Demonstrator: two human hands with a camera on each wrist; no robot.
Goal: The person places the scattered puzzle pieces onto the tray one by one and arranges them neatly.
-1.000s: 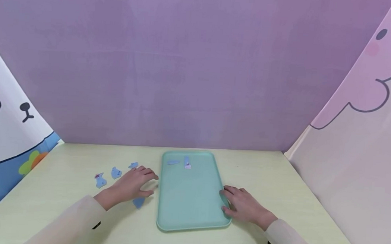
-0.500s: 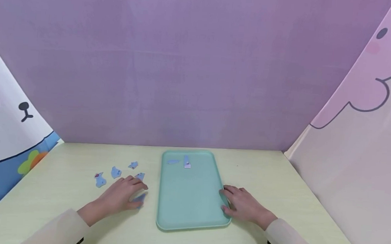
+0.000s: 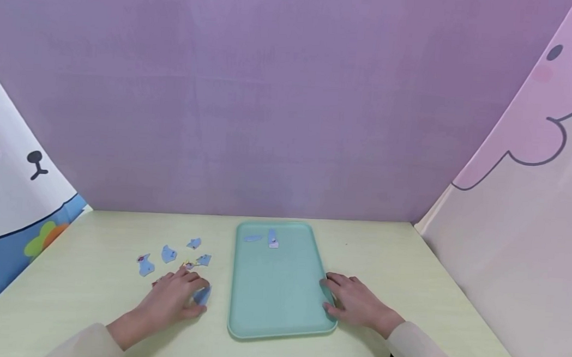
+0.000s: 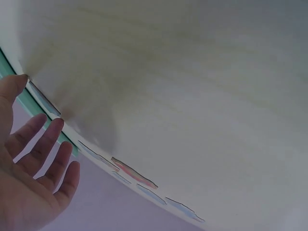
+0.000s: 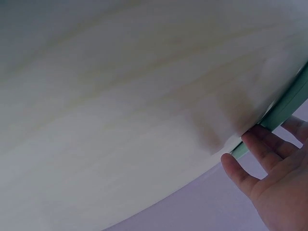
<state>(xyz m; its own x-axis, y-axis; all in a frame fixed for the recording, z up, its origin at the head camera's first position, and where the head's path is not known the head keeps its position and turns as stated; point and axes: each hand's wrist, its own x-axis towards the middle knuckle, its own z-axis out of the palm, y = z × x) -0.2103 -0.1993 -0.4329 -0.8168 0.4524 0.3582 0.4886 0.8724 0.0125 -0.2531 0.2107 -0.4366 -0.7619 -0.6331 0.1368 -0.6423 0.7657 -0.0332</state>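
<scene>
My left hand [image 3: 173,297] is low over the table, its thumb and fingers spread around a flat blue puzzle piece [image 3: 202,295]. In the left wrist view this piece [image 4: 44,98] lies on the table between the thumb tip and the fingertips; whether they pinch it I cannot tell. My right hand [image 3: 359,303] rests at the right rim of a green tray [image 3: 279,295], fingertips and thumb touching the edge. Two small pieces lie inside the tray near its far end: a slim blue piece [image 3: 253,238] and a blue-and-white strip [image 3: 273,239].
Several loose pieces lie left of the tray, among them a blue piece [image 3: 145,265] with a red mark, another blue piece [image 3: 169,254] and a yellow-red piece [image 3: 189,265]. Part of a red piece [image 3: 155,282] shows behind the left hand. A purple wall [image 3: 290,102] borders the table's back.
My left hand has moved left and toward me, away from the tray, to the near blue piece. Pieces it covered now show. The right hand stays at the tray's rim.
</scene>
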